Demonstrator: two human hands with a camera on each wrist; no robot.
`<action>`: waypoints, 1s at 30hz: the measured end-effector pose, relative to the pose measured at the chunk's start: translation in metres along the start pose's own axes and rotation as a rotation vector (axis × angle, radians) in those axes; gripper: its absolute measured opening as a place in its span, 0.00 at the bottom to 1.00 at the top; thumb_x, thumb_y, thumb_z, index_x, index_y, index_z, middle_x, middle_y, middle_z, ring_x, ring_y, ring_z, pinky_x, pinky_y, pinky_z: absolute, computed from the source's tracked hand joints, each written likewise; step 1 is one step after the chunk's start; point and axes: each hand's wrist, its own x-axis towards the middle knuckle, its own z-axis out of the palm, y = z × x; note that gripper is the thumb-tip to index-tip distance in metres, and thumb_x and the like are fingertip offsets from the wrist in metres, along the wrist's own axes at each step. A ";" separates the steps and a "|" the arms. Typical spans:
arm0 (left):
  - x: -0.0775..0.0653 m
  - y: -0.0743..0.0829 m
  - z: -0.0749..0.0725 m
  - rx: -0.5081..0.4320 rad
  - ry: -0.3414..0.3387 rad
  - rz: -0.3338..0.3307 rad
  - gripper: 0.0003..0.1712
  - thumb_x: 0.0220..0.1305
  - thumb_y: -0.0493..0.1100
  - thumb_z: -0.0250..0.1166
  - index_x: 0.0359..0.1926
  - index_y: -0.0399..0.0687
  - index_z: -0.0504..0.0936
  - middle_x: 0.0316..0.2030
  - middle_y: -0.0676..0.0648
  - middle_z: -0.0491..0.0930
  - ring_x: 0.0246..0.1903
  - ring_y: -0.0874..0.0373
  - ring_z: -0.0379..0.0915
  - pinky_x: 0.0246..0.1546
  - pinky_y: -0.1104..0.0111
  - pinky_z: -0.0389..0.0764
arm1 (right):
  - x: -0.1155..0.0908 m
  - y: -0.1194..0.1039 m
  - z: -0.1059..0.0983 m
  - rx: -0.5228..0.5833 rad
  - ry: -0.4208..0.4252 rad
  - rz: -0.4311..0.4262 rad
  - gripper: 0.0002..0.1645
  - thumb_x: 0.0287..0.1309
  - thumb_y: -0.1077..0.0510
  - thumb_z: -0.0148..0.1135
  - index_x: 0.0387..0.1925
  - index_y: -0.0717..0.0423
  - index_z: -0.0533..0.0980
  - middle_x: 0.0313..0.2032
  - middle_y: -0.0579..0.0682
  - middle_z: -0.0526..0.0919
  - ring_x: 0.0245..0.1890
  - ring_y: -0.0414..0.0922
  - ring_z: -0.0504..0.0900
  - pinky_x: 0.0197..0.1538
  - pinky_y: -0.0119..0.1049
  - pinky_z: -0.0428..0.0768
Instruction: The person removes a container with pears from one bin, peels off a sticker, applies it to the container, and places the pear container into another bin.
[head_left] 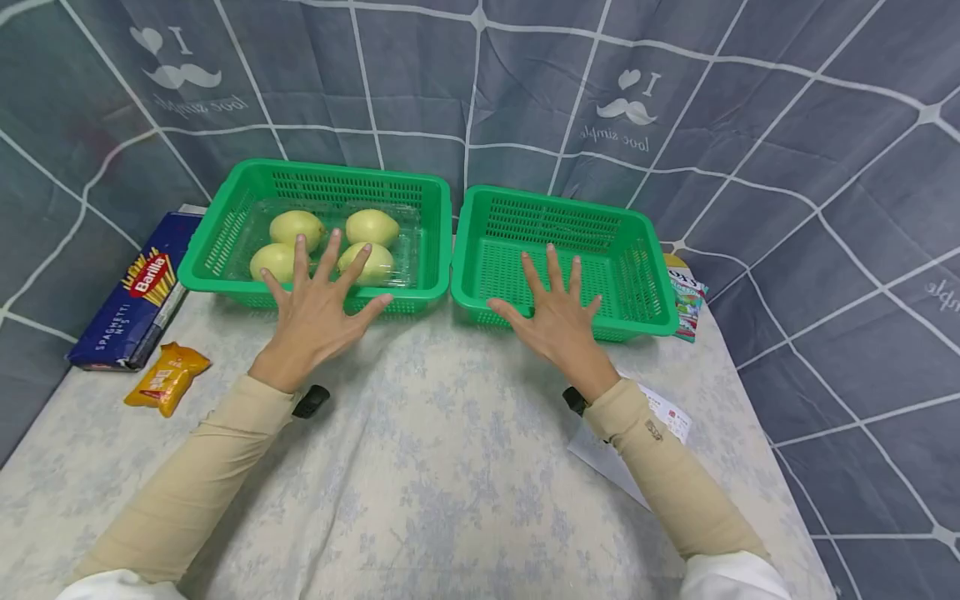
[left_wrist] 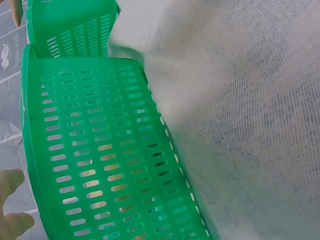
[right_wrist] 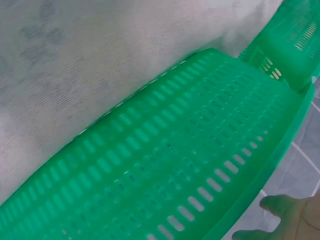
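Observation:
My left hand [head_left: 315, 308], fingers spread and straight, is over the near rim of the left green basket [head_left: 202, 258], holding nothing. Inside that basket several pale yellow-green round fruits [head_left: 372, 227] sit in a clear plastic tray [head_left: 408, 242]. With fingers fanned out, my right hand [head_left: 558, 321] hovers over the near side of the right green basket [head_left: 645, 275], which has nothing in it. In the left wrist view, the slotted wall of the left basket [left_wrist: 90, 150] shows, with fingertips at the left edge. The right wrist view shows the right basket's wall [right_wrist: 165, 150] and some fingers [right_wrist: 280, 205].
A blue spaghetti box [head_left: 138, 292] lies left of the baskets, with a small orange snack packet [head_left: 168, 379] in front of it. A green and yellow packet [head_left: 684, 300] is at the right. Under the right forearm lies white paper [head_left: 611, 458]. A grey checked curtain [head_left: 525, 83] hangs behind.

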 end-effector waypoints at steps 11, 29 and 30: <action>0.011 -0.011 -0.005 -0.091 0.047 -0.039 0.44 0.72 0.71 0.46 0.80 0.58 0.53 0.80 0.37 0.44 0.79 0.32 0.31 0.70 0.25 0.40 | 0.015 -0.051 -0.003 0.347 -0.047 -0.182 0.43 0.70 0.29 0.48 0.76 0.47 0.61 0.81 0.47 0.44 0.82 0.55 0.40 0.79 0.64 0.48; 0.058 -0.025 -0.015 -0.254 -0.108 -0.194 0.32 0.74 0.43 0.51 0.72 0.27 0.63 0.60 0.24 0.75 0.53 0.28 0.75 0.66 0.33 0.63 | 0.085 -0.141 0.016 0.664 -0.116 -0.003 0.26 0.73 0.48 0.56 0.63 0.59 0.74 0.56 0.55 0.82 0.49 0.50 0.84 0.47 0.41 0.83; 0.060 -0.025 -0.016 -0.258 -0.135 -0.204 0.33 0.74 0.43 0.51 0.72 0.27 0.62 0.62 0.24 0.73 0.55 0.28 0.74 0.68 0.33 0.61 | 0.087 -0.144 0.018 0.675 -0.155 0.016 0.29 0.73 0.47 0.55 0.67 0.59 0.70 0.59 0.56 0.80 0.53 0.50 0.82 0.51 0.42 0.82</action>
